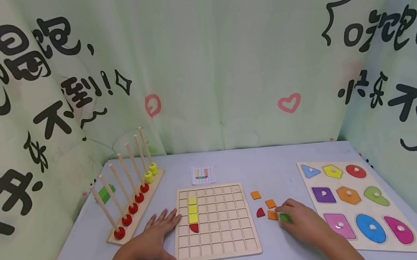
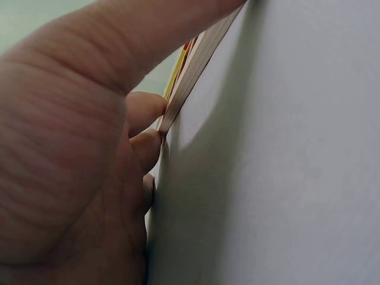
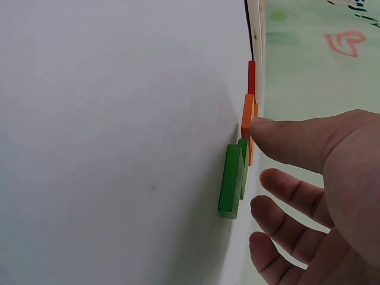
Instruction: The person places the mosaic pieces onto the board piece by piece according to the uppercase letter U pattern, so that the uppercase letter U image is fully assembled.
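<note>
My left hand lies with fingers spread at the left side of a wooden grid board, fingertips and thumb right at its edge. On the board stand three yellow squares in a column, with a red quarter-circle piece below them. My right hand is over loose pieces right of the board, fingers loosely bent. Its thumb tip overlaps an orange square in the right wrist view. Green pieces rest on the table under that hand. Another red quarter-circle and orange squares lie nearby.
A pattern card lies behind the board. At left stands a peg rack with red and yellow beads, a green block beyond it. A knobbed shape puzzle lies at right. Printed curtains surround the table.
</note>
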The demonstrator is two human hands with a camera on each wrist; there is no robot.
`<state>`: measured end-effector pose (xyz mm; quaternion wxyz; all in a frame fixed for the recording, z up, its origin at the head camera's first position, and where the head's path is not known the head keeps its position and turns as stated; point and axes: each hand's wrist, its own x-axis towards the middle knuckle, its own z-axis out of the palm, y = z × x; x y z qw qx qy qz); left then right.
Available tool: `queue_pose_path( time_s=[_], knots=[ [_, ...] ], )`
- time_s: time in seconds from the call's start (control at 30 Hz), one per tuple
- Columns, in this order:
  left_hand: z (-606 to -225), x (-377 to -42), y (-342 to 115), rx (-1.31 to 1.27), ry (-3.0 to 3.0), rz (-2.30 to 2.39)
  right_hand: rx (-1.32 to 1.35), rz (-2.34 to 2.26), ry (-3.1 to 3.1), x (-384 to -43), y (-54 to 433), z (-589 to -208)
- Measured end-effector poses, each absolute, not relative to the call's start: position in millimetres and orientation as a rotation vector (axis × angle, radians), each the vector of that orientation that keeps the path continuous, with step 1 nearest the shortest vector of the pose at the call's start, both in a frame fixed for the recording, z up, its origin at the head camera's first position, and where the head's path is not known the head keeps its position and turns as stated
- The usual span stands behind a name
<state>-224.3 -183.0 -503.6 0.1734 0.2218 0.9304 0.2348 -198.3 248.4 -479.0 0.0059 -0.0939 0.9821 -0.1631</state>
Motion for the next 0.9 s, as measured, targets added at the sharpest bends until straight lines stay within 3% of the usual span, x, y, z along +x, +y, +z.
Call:
queue_pose_path(
  time_s=[0.9],
  knots=[
    [-505, -225, -183, 0.630, 2.639, 0.661, -0.286, -0.418, 3.041, -202, 261, -479]
  ],
)
